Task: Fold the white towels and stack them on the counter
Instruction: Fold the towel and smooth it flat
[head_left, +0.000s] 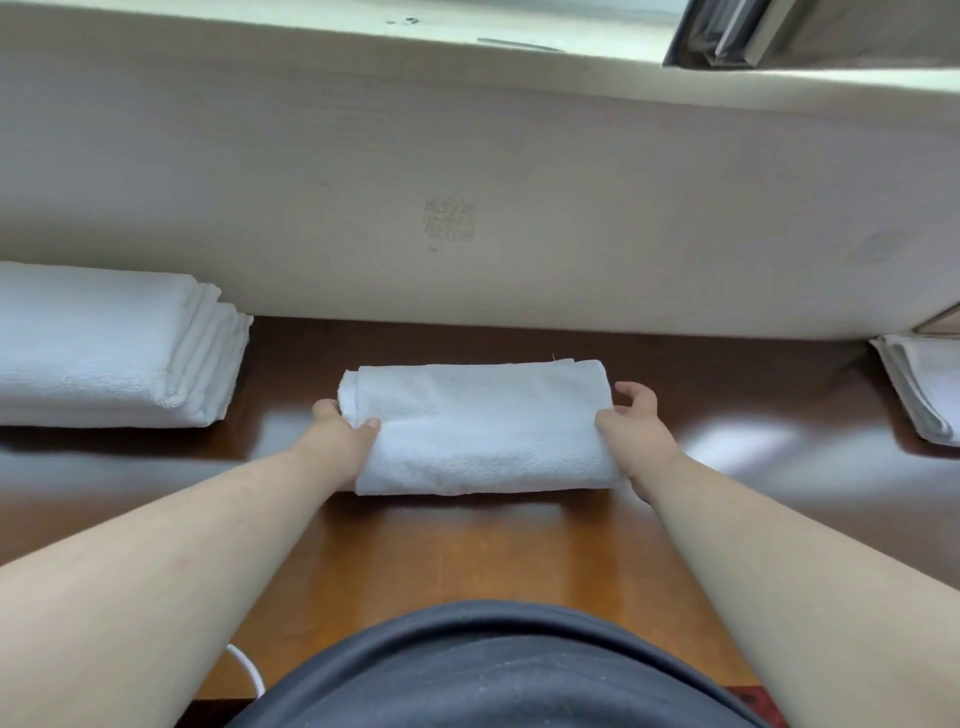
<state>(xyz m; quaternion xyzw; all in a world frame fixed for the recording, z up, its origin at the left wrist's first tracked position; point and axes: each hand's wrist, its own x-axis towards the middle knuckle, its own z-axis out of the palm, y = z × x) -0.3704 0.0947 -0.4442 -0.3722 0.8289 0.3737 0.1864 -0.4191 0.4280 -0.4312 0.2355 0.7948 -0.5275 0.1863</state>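
White folded towel (480, 428) on the wooden worktop (467, 551).
Left hand (345, 434) and right hand (636, 423) each grip one end, fingers curled round it.

Nubby white terry towel (480, 426) (matt) on glossy wooden counter (467, 551)

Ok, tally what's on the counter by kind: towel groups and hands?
Folded towel held in both hands: 1
Stack of folded towels, left: 1
Towel pile at right edge, partly cut off: 1
Hands: 2, left hand, right hand
Total: 5
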